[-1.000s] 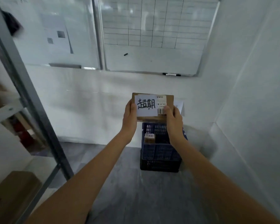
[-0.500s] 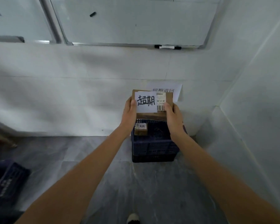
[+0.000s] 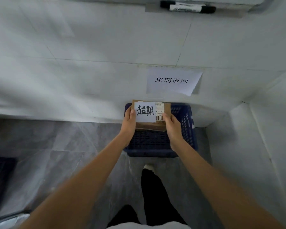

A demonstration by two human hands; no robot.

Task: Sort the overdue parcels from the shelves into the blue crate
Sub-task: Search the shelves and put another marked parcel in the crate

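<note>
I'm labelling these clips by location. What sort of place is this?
Probably a parcel storeroom or pickup depot: a cardboard parcel marked 超期, a blue crate under a wall sign reading 超期退回, and a whiteboard marker above.

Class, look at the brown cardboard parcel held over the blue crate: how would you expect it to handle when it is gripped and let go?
The parcel probably stays stiff: its flat cardboard face shows no sag between the left hand and right hand. It seems light, since a fingertip grip at the edges carries it. Being flat, it should land in the blue crate without rolling.
</note>
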